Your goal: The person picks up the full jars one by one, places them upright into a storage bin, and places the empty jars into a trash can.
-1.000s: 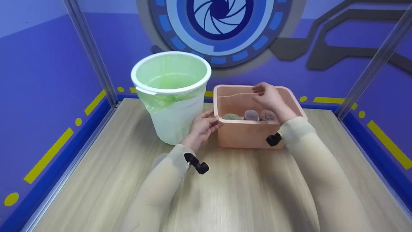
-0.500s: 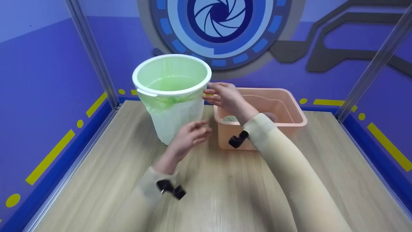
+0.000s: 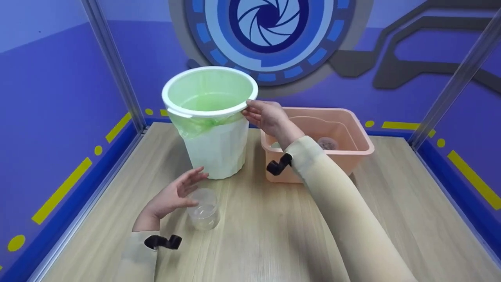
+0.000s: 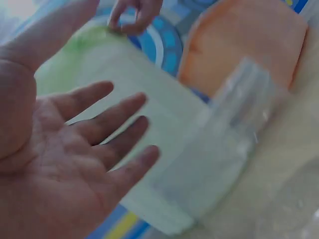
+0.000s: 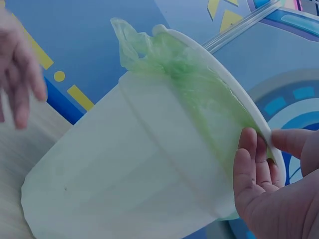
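A white trash bin (image 3: 213,152) stands upright at the back left, lined with a green plastic bag (image 3: 195,127). My right hand (image 3: 268,117) pinches the right side of its rim (image 5: 244,97), thumb on top and fingers underneath. At the front left, my left hand (image 3: 172,197) is spread with straight fingers beside a clear plastic cup (image 3: 205,215); whether they touch is unclear. The left wrist view shows that palm (image 4: 65,164) bare. Right of the bin sits a pink plastic tub (image 3: 332,113), partly covered by my right arm.
Inside the tub, a small round container (image 3: 328,143) with dark contents is visible, and part of a pale green thing (image 3: 276,145). Blue printed walls (image 3: 137,58) with metal corner posts enclose the wooden table (image 3: 254,235).
My right hand has moved left from over the tub to the trash bin's rim and pinches it. My left hand has left the tub's corner and come down left beside the cup.
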`<action>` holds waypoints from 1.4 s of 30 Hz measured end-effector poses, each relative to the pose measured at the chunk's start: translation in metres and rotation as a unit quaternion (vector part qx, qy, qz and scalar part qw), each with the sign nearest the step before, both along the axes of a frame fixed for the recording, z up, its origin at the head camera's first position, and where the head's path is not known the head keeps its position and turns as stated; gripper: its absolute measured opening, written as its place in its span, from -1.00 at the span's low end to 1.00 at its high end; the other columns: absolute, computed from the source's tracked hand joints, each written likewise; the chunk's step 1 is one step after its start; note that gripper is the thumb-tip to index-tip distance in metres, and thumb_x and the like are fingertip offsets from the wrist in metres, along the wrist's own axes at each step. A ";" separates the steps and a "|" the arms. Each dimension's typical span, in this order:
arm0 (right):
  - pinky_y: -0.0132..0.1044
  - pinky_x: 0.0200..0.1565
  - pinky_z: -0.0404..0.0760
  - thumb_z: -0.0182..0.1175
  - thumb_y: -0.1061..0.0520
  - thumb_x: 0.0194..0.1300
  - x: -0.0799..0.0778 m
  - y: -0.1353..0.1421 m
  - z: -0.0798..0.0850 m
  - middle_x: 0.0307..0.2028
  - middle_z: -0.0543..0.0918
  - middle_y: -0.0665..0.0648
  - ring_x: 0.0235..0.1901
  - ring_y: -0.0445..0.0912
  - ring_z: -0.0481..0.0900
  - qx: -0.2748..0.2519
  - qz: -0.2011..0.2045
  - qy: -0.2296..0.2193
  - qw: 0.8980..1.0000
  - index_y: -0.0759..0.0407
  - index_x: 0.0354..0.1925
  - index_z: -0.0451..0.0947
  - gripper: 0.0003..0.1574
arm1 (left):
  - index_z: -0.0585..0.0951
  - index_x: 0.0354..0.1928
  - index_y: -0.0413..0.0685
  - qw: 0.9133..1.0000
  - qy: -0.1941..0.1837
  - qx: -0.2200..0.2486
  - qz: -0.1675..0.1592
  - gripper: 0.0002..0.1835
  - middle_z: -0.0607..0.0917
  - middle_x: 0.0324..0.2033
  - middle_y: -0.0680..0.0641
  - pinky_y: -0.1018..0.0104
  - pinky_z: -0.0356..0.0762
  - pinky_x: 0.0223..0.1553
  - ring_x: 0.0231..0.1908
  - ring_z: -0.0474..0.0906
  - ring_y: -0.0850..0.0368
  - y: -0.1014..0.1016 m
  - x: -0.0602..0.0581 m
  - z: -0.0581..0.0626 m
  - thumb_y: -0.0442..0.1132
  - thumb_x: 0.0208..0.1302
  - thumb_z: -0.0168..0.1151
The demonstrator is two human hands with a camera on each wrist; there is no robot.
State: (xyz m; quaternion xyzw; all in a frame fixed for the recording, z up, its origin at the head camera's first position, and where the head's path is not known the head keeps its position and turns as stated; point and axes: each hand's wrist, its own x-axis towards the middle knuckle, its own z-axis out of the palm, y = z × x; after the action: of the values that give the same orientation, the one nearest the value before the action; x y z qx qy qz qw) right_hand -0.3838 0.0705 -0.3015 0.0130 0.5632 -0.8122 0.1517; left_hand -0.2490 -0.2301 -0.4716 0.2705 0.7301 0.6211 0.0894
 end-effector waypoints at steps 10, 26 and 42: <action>-0.40 -0.23 0.81 0.25 0.21 0.46 0.000 -0.004 -0.002 -0.34 0.73 0.17 -0.37 -0.11 0.74 -0.015 0.002 0.001 1.000 0.37 0.06 0.59 -0.70 | -0.23 0.64 -0.18 0.986 -0.099 0.015 -0.130 0.30 0.24 0.51 -0.31 0.23 0.40 0.43 0.40 0.31 -0.22 -0.018 -0.014 -0.050 -0.36 0.08 0.55; -0.41 -0.25 0.79 0.23 0.23 0.47 -0.001 0.000 -0.004 -0.38 0.73 0.14 -0.39 -0.13 0.73 -0.030 0.007 0.014 0.999 0.35 -0.01 0.58 -0.78 | 0.31 0.41 -0.24 0.996 -0.055 0.015 -0.062 -0.09 0.57 0.25 -0.02 0.20 0.51 0.27 0.23 0.46 -0.07 -0.018 -0.008 -0.028 -0.42 -0.02 0.56; -0.41 -0.25 0.80 0.23 0.24 0.47 -0.002 0.001 -0.005 -0.39 0.74 0.14 -0.41 -0.14 0.73 -0.028 0.004 0.020 0.999 0.36 -0.03 0.61 -0.80 | 0.37 0.41 -0.17 0.931 0.085 0.269 0.233 -0.14 0.52 0.22 -0.06 0.29 0.61 0.23 0.23 0.40 -0.02 0.054 0.009 0.163 -0.65 0.01 0.42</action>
State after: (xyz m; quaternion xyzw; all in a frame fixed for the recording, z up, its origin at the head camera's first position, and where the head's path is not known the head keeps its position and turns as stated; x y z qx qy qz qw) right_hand -0.3861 0.0712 -0.3065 -0.0102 0.5433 -0.8270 0.1441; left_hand -0.2402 -0.1763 -0.3089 0.1582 0.5830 0.7724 -0.1964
